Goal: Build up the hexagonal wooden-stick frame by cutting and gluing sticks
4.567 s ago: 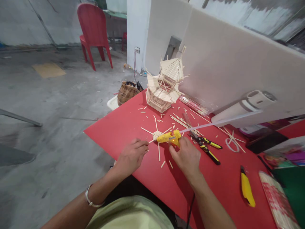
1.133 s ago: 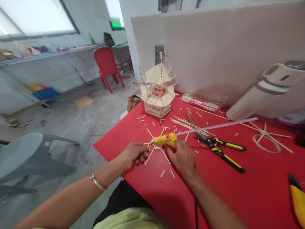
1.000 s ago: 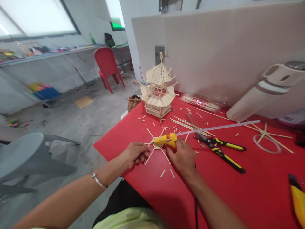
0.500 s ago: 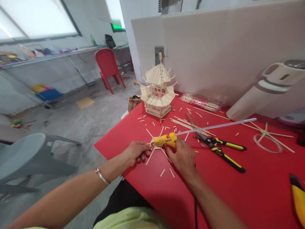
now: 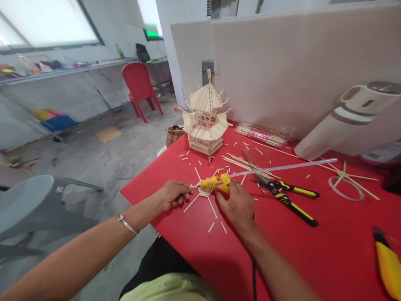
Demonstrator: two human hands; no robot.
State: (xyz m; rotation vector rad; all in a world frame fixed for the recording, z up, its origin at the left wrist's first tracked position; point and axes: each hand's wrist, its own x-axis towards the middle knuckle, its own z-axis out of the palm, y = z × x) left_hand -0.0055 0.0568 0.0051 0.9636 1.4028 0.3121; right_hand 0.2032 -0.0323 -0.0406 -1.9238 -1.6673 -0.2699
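Observation:
My right hand (image 5: pixel 236 207) is wrapped round the handle of a yellow hot glue gun (image 5: pixel 214 182), and a long clear glue stick (image 5: pixel 282 168) juts from its back. The gun's nozzle points left, over a spoked frame of thin wooden sticks (image 5: pixel 204 193) lying flat on the table. With closed fingers, my left hand (image 5: pixel 175 195) pinches a thin wooden stick at the frame's left side, close to the nozzle. The gun hides part of the frame's centre.
A stick-built pagoda model (image 5: pixel 206 121) stands behind on the red table (image 5: pixel 200 246). To the right lie yellow-black shears (image 5: pixel 283 196), a clear ring (image 5: pixel 346 188) and a star of sticks (image 5: pixel 343 173). A pale flask (image 5: pixel 341 125) leans at the back right. Loose cut sticks are scattered about.
My left hand has drawn slightly left, away from the frame's centre. The spoked frame has turned a little. The glue gun stays over it, and the whole view has shifted slightly.

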